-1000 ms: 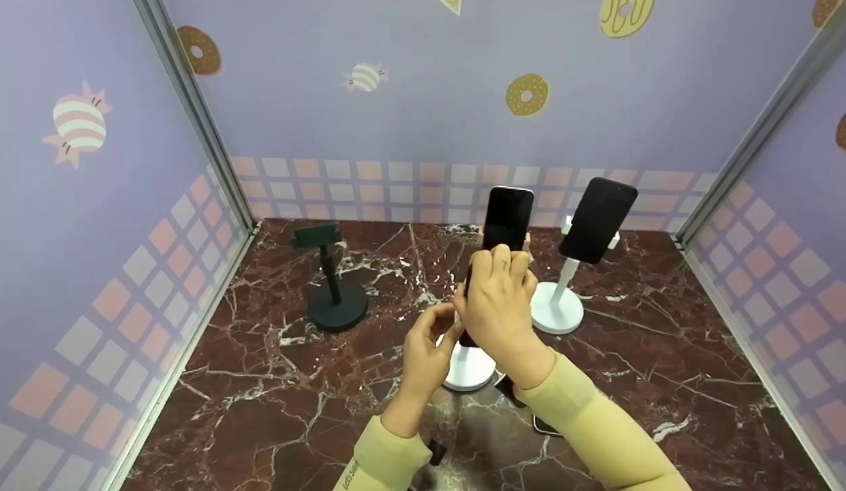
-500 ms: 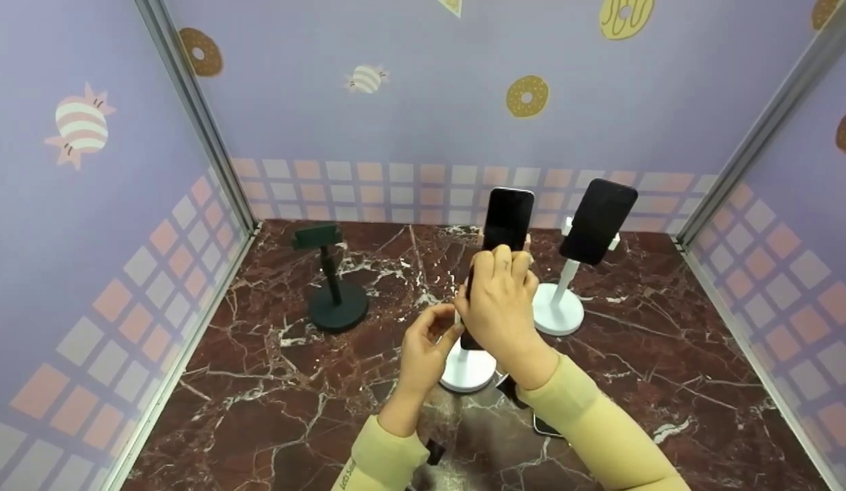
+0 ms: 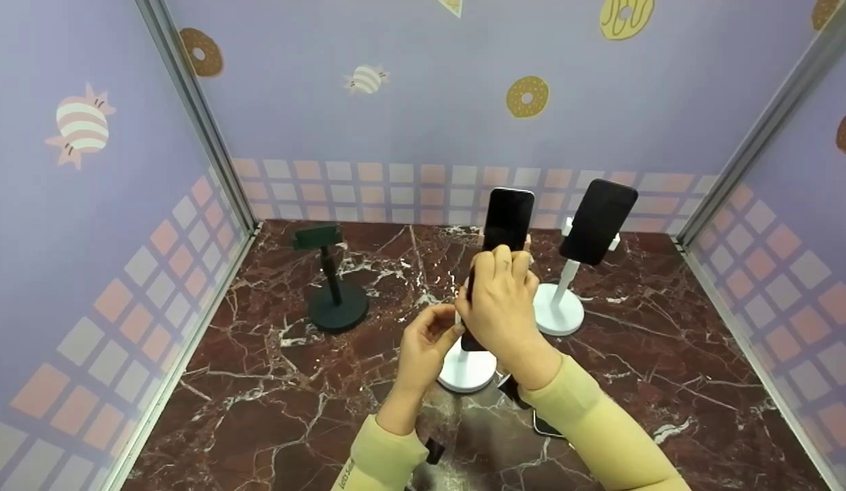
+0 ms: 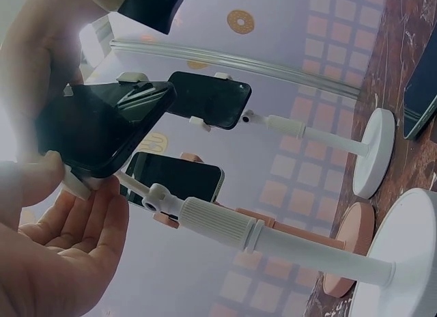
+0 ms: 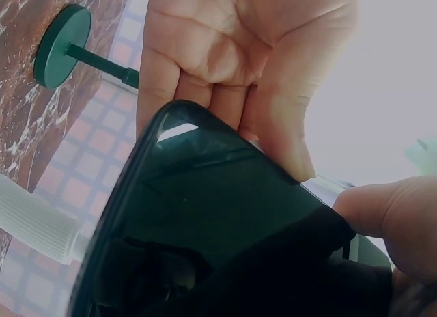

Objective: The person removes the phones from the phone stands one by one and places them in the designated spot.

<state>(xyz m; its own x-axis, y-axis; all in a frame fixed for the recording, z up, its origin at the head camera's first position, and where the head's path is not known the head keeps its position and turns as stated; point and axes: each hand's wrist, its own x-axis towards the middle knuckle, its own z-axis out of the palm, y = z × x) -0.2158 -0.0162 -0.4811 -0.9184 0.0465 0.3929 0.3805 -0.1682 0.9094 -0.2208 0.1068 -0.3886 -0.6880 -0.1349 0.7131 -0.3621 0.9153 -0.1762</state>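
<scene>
Hands unmoved, right hand [image 3: 499, 303] hiding phone [image 3: 508, 219] bottom

Even, soft light fills the head view, with faint shadows on the dark red marble tabletop [image 3: 273, 409]. Both wrist views are overexposed (whites blown out), and glare streaks the glossy black phone screen [image 5: 205, 221].
</scene>
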